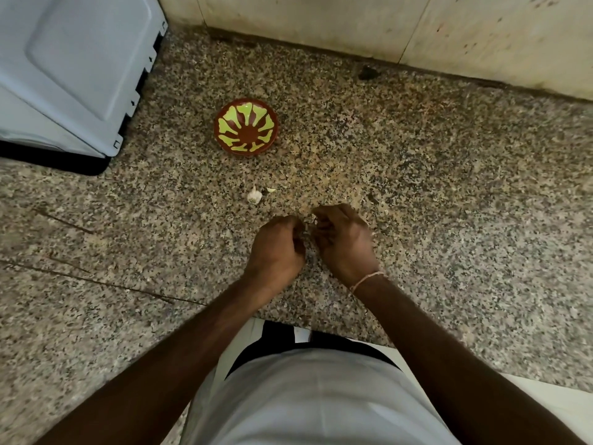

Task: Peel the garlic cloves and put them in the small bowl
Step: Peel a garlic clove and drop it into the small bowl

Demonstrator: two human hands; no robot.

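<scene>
A small brown bowl (246, 126) with a green leaf pattern stands on the speckled granite counter (417, 187); nothing shows inside it. In front of it lie a white garlic piece (254, 196) and a smaller clove (271, 190). My left hand (276, 248) and my right hand (345, 239) meet above the counter's near part, fingers curled toward each other round a small garlic clove (309, 224) that is mostly hidden between them. A thin thread bracelet circles my right wrist.
A large grey-blue appliance (73, 69) fills the back left corner. A tiled wall (385, 24) runs along the counter's far side. The counter's front edge (321, 332) lies just below my forearms. Bits of garlic skin (386, 211) lie near my right hand.
</scene>
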